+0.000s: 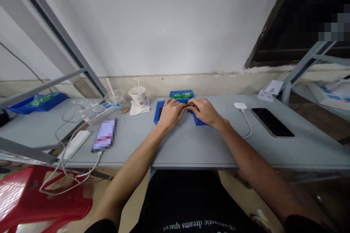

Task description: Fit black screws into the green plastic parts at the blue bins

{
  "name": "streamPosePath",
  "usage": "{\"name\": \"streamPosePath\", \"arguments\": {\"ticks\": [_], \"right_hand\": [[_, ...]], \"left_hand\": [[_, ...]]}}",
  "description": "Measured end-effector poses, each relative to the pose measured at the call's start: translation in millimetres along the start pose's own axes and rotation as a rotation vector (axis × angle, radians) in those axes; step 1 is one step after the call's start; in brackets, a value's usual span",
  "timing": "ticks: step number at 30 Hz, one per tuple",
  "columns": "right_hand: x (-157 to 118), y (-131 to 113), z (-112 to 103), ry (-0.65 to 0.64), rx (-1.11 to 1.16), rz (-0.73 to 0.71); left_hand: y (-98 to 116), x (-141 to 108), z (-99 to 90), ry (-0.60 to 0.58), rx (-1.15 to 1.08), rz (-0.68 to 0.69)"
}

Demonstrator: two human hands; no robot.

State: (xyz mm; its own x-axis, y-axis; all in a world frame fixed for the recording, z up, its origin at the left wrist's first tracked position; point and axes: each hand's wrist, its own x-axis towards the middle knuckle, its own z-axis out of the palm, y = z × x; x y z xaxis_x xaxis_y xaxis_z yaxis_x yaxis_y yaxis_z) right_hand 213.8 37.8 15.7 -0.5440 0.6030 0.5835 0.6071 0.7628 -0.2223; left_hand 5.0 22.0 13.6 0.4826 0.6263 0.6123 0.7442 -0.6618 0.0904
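While the left hand [171,113] and right hand [204,112] sit half closed near the table's [191,149] back edge, fingers curled down and tips meeting, neither grip can be confirmed; anything held is hidden beneath them. The left hand lies over the corner of a blue bin [158,113] containing small dark parts [160,113]. Blue plastic [200,121] shows beneath the right hand; whether it belongs to the same bin cannot be told. A second blue bin [181,93] holding green items [182,95] stands just behind both hands, by the back edge. Toward the right end lie a white charger [240,106] and a black phone [272,122]. Toward the left end stand a paper cup [138,96] and a clear cup [117,101].
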Motion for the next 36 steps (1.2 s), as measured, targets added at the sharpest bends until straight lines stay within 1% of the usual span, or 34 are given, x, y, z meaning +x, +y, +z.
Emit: {"name": "streamPosePath", "arguments": {"ticks": [3,6,18,22,25,28,31,33,36], "right_hand": [[0,1,1,0.007,0.021,-0.013],[1,1,2,0.017,-0.008,-0.004],[-1,6,7,0.012,-0.136,0.051],[-1,5,5,0.017,-0.087,0.031],[0,6,1,0.068,-0.034,-0.005],[1,9,-7,0.171,-0.042,0.013],[0,15,-18,0.278,-0.126,0.054],[-1,18,-23,0.308,-0.191,0.07],[-2,21,-25,0.333,-0.247,0.102]], "left_hand": [[-3,0,2.2,0.029,-0.015,0.024],[-4,-1,3.8,0.044,-0.018,0.037],[-1,0,2.8,0.061,-0.033,0.044],[-1,0,2.7,0.044,-0.044,0.017],[-3,0,2.7,0.04,-0.058,-0.022],[-9,2,1.9,0.007,-0.092,-0.108],[-15,7,0.0,-0.053,-0.102,-0.189],[-16,13,-0.5,-0.109,-0.064,-0.194],[-12,23,2.6,-0.228,0.033,-0.151]]}}
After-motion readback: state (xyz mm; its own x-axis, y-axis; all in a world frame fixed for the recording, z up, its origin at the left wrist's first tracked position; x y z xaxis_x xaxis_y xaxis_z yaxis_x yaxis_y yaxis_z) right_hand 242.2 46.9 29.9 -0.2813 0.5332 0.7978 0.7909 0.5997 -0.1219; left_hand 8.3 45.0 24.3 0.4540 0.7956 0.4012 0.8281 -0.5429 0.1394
